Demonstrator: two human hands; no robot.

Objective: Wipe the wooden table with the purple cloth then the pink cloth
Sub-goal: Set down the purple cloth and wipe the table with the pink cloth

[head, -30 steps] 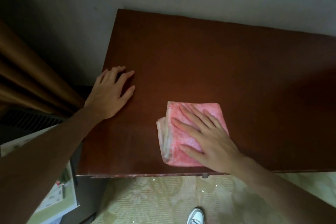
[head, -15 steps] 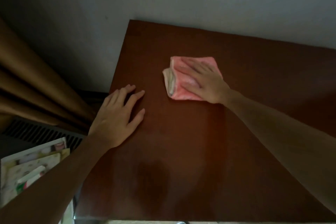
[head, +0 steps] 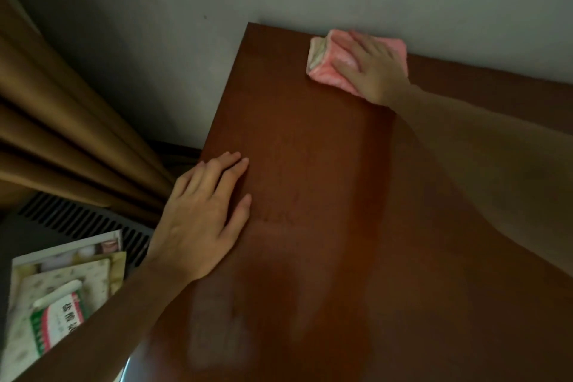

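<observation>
At upper right of the frame, pink cloth (head: pixel 325 71) folded into a pad, lying on the wooden table (head: pixel 310 164) right against the far edge where tabletop meets the grey wall (head: pixel 155 25). Right hand (head: pixel 372 71) spread flat on top of the pad, fingers straight and slightly apart, pressing down rather than gripping. Left hand (head: pixel 198 220) at centre left, palm down on the table's left edge, fingers straight and close together, holding nothing, seemingly bracing. No purple cloth anywhere in view, so probably already used and set aside; pink-cloth stage judged to be under way, hence late in the task. How much of the top already wiped with the pink pad: not possible to say for certain, though faint dull streaks low in the frame may be damp traces or just reflections. Probably left to do: whatever parts of the surface remain unwiped, most of them out of sight. Right side and near edge of the table cut off by the frame. Much of the pad covered by the hand, underside unseen. Right forearm smeared by blur across the right of the frame. Brown curtain (head: pixel 62 133) at left, a vent grille (head: pixel 77 220) below it, and printed packets (head: pixel 55 304) at lower left, lettering too soft to read. Dim light throughout, surface detail hard to judge.
</observation>
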